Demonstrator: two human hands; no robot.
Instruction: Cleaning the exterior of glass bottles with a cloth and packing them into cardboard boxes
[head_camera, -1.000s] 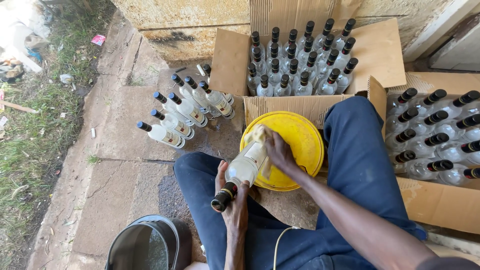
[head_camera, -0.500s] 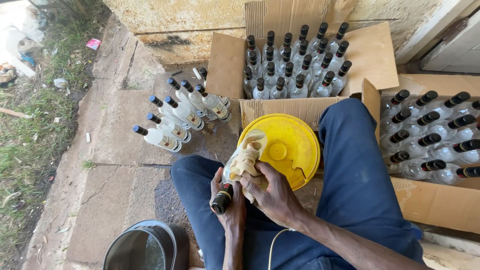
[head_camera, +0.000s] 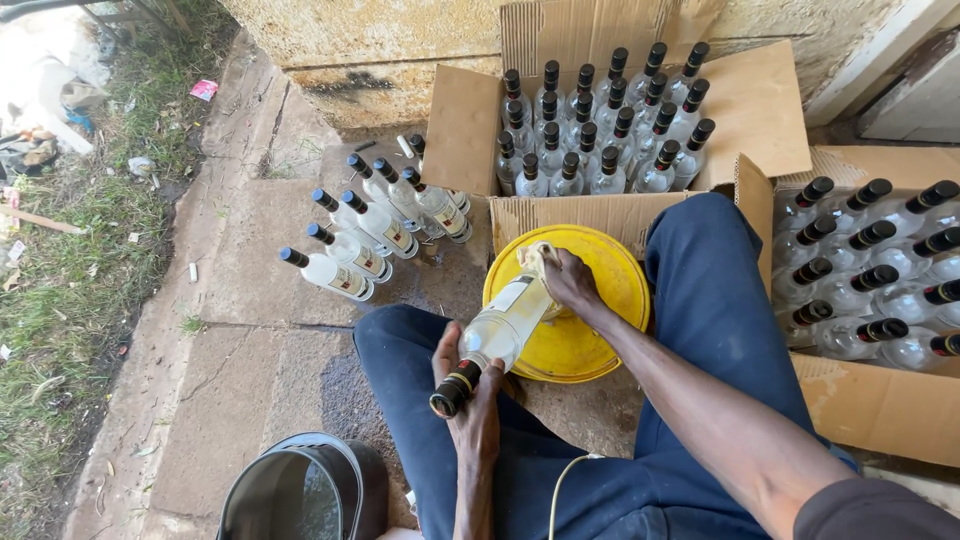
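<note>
A paved concrete ledge (head_camera: 250, 330) runs along a rough wall, with grass and litter at 9 o'clock. The person sits on it, blue-trousered legs spread around a yellow lid (head_camera: 590, 330) that lies flat at the centre.

The left hand (head_camera: 470, 400) is curled under the neck end of a clear glass bottle (head_camera: 500, 330), cradling it rather than clamping it. The bottle lies tilted across the lid's 8 o'clock edge, its black cap pointing toward 7 o'clock. The right hand (head_camera: 572, 283) is closed on a pale cloth (head_camera: 535, 258) pressed against the bottle's base end; how tightly it grips I cannot tell.

As a judgement, the chief risk is the bottle slipping: smooth glass, a loose cradle at the neck and a rubbing cloth could let it roll off onto the concrete and break. A wide sweep of the left elbow could also topple the standing bottles (head_camera: 375, 235) at 10 o'clock, which are set close enough to knock one another over.

Room is tight. The open carton (head_camera: 470, 130) of bottles closes off 12 o'clock, a second carton (head_camera: 880, 400) touches the right thigh at 3 o'clock, and a dark bucket (head_camera: 300, 490) sits at 7 o'clock just beside the left knee. Bare paving shows only toward 8 and 9 o'clock.
</note>
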